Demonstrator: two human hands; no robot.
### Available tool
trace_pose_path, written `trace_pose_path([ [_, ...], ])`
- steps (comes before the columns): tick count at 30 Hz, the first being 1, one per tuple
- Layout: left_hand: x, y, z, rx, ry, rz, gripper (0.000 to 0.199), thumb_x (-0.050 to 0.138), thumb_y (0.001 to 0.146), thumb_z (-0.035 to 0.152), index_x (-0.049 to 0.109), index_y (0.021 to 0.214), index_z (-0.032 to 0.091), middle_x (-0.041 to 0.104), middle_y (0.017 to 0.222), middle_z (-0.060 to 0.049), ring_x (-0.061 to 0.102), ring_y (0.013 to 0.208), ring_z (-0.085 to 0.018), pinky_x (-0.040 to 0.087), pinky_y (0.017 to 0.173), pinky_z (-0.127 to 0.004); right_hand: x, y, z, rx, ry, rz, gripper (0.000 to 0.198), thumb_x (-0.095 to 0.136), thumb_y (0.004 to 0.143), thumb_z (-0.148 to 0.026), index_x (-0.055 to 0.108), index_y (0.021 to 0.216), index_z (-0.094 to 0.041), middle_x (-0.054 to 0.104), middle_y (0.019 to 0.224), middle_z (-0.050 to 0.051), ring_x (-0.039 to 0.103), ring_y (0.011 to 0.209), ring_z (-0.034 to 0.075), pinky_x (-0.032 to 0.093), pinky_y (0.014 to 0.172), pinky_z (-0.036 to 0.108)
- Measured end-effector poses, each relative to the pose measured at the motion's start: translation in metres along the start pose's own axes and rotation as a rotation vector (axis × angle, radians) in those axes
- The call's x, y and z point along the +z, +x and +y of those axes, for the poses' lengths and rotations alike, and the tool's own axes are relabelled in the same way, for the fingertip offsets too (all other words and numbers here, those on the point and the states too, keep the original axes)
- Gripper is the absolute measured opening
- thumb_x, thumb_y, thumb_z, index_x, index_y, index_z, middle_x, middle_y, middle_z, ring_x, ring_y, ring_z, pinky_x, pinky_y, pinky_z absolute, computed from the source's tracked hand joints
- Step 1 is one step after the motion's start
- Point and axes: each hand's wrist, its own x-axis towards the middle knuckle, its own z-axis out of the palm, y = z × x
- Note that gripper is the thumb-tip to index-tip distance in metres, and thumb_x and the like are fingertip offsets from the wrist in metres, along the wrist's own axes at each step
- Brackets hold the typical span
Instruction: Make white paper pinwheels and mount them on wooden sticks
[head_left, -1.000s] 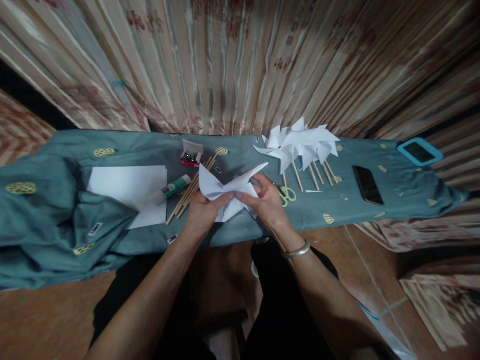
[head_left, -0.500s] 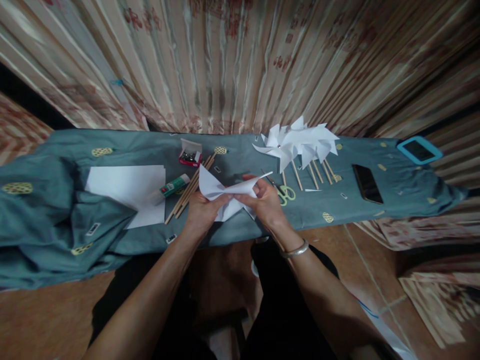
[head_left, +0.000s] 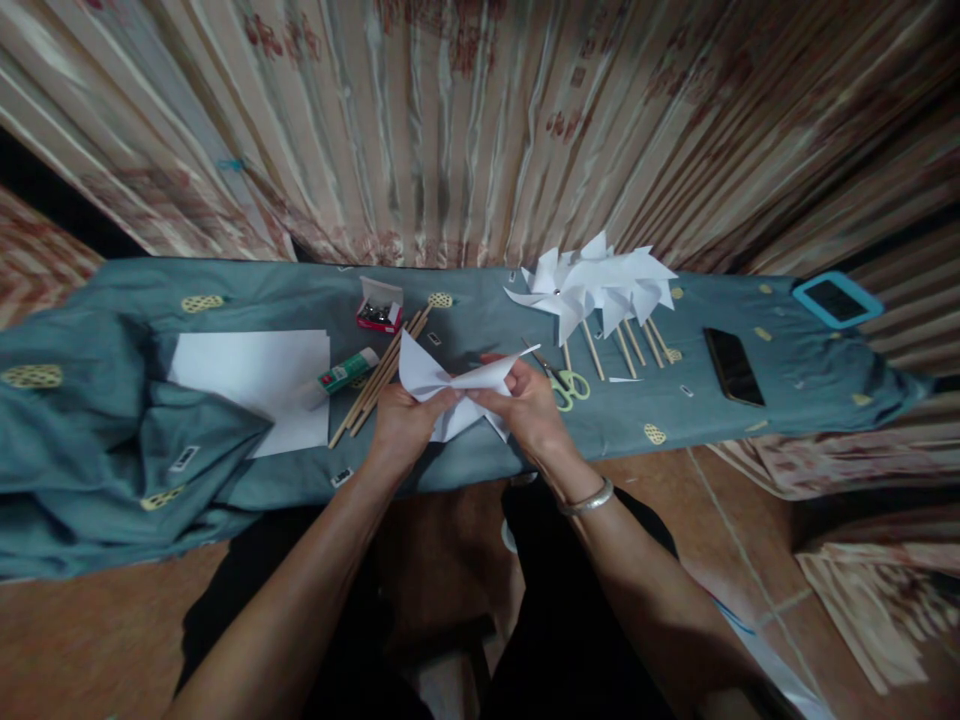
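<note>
Both my hands hold a white paper pinwheel above the near edge of the cloth-covered table, its corners folded in toward the middle. My left hand grips its left side, thumb pressed near the centre. From the right, my right hand pinches it with the thumb on top; the fingers behind the paper are partly hidden. Just left of the paper lie several wooden sticks. Green-handled scissors rest right of my right hand. Finished pinwheels on sticks lie in a pile at the back right.
A small red box of metal pins stands open behind the sticks. A glue stick lies by white paper sheets on the left. Farther right are a black phone and a blue-framed tablet. Curtains hang behind the table.
The folded paper and my hands have shifted very slightly; the right edge of the paper has dipped a little. Both hands keep their hold, and the other things stay put.
</note>
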Motion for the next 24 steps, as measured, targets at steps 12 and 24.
trace_pose_path([
  [12, -0.0010, -0.0005, 0.0008, -0.004, 0.016, 0.005, 0.022, 0.081, 0.053, 0.030, 0.074, 0.070, 0.018, 0.073, 0.070, -0.002, 0.066, 0.065, -0.020, 0.052, 0.062, -0.030, -0.0004, 0.0002, 0.0045, 0.007, 0.021, 0.004, 0.055, 0.087, 0.046, -0.033, 0.060, 0.092, -0.022, 0.072, 0.076, -0.003, 0.066, 0.067, 0.017, 0.054, 0.070, 0.033],
  [24, -0.0012, -0.0003, 0.0010, 0.013, 0.040, -0.002, 0.023, 0.079, 0.053, 0.029, 0.073, 0.071, 0.016, 0.072, 0.069, -0.002, 0.065, 0.065, -0.020, 0.052, 0.063, -0.030, 0.0003, 0.0009, 0.0056, 0.020, 0.009, 0.018, 0.052, 0.087, 0.044, -0.032, 0.061, 0.087, -0.021, 0.071, 0.076, -0.004, 0.067, 0.068, 0.018, 0.054, 0.071, 0.034],
])
